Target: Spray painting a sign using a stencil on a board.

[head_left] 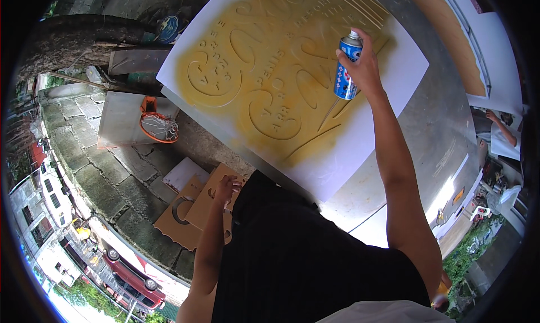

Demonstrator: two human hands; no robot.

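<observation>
One blue-and-white cylindrical spray can [345,78], one large white sheet [344,160] coated with gold-yellow paint over most of its face, and two hands make up the work. The sheet lies on one broad, smooth grey surface [430,118]. On it are many small block letters [262,78], too blurred to count, several big curling script shapes [242,81], and a group of narrow parallel strips [360,8] near the far edge, all tinted gold.

The can is inside the right hand [363,61], over the right part of the painted area; its nozzle end points away from the body and its base toward it. That hand is closed round the can, index finger bent over the top, thumb along the left side. Whether it is pressing the nozzle cannot be told.

The left hand [226,189] hangs by the hip, well apart from the can, half open with fingers loosely bent. It is nearest to at least two flat brown cardboard pieces [201,210] with curved cut-outs; contact cannot be judged. Beyond them stands one basketball backboard [119,123] with one orange hoop [147,134].
</observation>
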